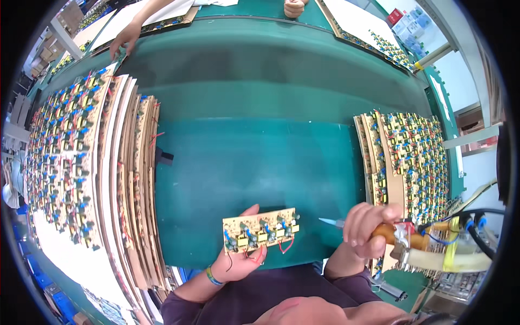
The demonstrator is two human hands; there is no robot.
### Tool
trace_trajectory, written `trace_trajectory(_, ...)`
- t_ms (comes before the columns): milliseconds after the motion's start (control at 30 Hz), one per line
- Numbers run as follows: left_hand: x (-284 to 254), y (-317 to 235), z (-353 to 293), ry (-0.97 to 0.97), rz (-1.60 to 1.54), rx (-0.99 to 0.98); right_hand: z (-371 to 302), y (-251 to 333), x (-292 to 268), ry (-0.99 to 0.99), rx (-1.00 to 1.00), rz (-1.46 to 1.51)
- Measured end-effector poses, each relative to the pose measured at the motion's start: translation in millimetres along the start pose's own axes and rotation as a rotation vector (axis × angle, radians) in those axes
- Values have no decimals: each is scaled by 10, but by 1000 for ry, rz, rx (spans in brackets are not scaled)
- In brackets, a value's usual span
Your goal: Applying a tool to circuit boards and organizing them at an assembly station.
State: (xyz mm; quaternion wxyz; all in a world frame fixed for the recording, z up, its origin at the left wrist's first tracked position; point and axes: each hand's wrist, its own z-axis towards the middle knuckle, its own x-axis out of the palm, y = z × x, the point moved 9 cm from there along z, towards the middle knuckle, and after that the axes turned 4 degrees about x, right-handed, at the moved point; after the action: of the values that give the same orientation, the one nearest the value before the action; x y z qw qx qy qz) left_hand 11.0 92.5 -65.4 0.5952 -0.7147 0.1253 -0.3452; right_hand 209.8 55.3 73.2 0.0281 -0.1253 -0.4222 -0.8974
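Note:
My left hand point(234, 266) grips a tan circuit board point(253, 222) from below and behind, its thumb at the lower edge. The board is a strip carrying blue, yellow and dark green components, and red and dark wires hang from its lower side. To its right, my right hand point(362, 226) is wrapped round a dispensing gun point(416, 240) with an orange body. Its pale blue tapered nozzle point(331, 222) points left toward the board, apart from it. Black and blue tubes and a thick pale hose run from the gun's back end.
Tall stacks of populated circuit boards stand left point(65, 162) and right point(417, 157) on the green table point(254, 157), with cardboard sheets between layers. Across the table are a co-worker's reaching hand point(128, 38), another closed hand point(293, 8) and more board stacks point(374, 46).

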Motion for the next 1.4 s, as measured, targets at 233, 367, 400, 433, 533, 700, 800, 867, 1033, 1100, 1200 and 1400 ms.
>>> trace_trajectory(233, 263, 71, -290, 18, 68, 84, -218, 112, 168, -85, 166, 56)
trace_trajectory(367, 438, 311, -458, 57, -56, 6, -246, 252, 341, -66, 213, 61)
trace_trajectory(400, 473, 286, -479, 63, -46, 24, -229, 303, 377, -59, 212, 58)
trace_trajectory(433, 494, 277, -482, 72, -34, 40, -231, 330, 404, -55, 210, 53)
trace_trajectory(533, 510, 99, -493, 91, 509, 330, -203, 378, 544, 60, 199, 165)
trace_trajectory(700, 667, 113, -574, 57, 92, 151, -190, 472, 714, 180, 200, 290)
trace_trajectory(800, 715, 164, -640, 80, 27, 114, -285, 452, 758, 195, 221, 324)
trace_trajectory(867, 747, 233, -712, 77, 4, 98, -338, 497, 789, 182, 235, 295)
trace_trajectory(1033, 854, 128, -815, 98, 47, 139, -452, 544, 876, 157, 247, 210)
trace_trajectory(1100, 855, 170, -839, 92, -20, 62, -468, 546, 892, 159, 245, 217)
trace_trajectory(1200, 859, 140, -804, 81, 54, 152, -466, 536, 888, 155, 240, 217)
trace_trajectory(1400, 865, 137, -784, 94, 74, 143, -438, 536, 871, 141, 239, 213)
